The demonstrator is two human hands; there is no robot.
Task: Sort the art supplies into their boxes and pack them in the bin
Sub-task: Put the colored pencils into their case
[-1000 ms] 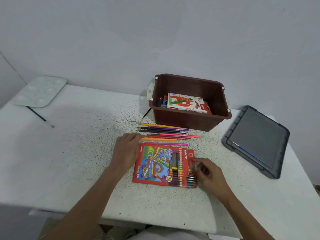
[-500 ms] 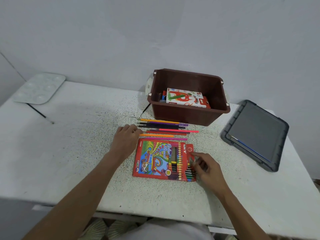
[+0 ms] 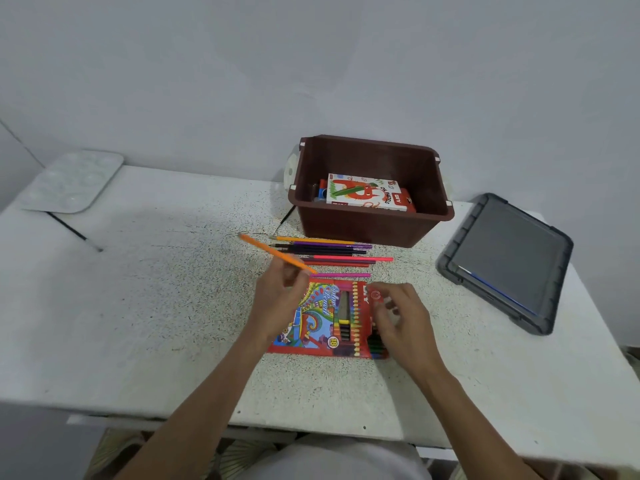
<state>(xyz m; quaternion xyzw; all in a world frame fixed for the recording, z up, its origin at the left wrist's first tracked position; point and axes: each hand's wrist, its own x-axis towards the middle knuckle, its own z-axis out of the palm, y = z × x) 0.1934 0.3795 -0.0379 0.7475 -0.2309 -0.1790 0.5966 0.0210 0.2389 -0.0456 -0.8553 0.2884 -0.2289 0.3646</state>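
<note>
Left fingers (image 3: 289, 271) round orange pencil (image 3: 270, 250); pastels box (image 3: 367, 194) in bin (image 3: 363, 232).

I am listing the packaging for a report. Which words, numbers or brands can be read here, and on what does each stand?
"OIL PASTELS": on the white box in the brown bin.
"Colour Pencil": curly script on the red pencil box, slightly blurred.
"18": yellow circle on the same box.
Brand marks on both boxes: too blurred to read.
Any print on the loose pencils: too small to read.
</note>
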